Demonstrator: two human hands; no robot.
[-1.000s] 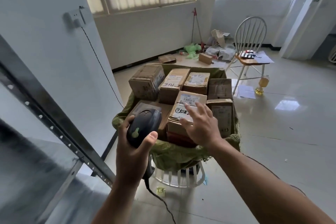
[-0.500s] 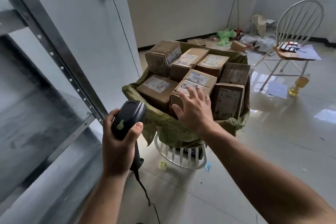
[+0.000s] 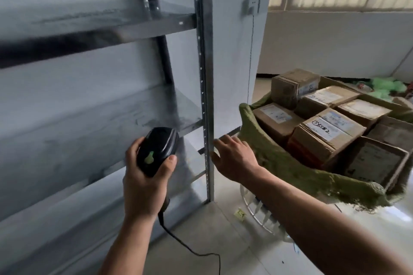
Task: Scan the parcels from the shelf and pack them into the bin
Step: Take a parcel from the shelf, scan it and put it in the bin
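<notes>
Fingers (image 3: 133, 149) of the left hand (image 3: 143, 181) are curled round a glossy black plastic barcode scanner (image 3: 158, 149) at seven o'clock. Whether parcels are left on the blurred grey steel shelf (image 3: 156, 27) cannot be told. At centre, the right hand (image 3: 234, 159) is held spread and empty. At three o'clock, boxy labelled cardboard parcels (image 3: 324, 138) are packed into the cloth-lined bin (image 3: 268, 158), judged nearly full.

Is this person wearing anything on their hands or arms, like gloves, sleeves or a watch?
Nothing that shows. The left hand and the right hand are bare: no gloves, and no rings that I can make out. The left forearm and the right forearm are also bare right to the picture's edge, with no sleeve, watch or wristband in view.
</notes>
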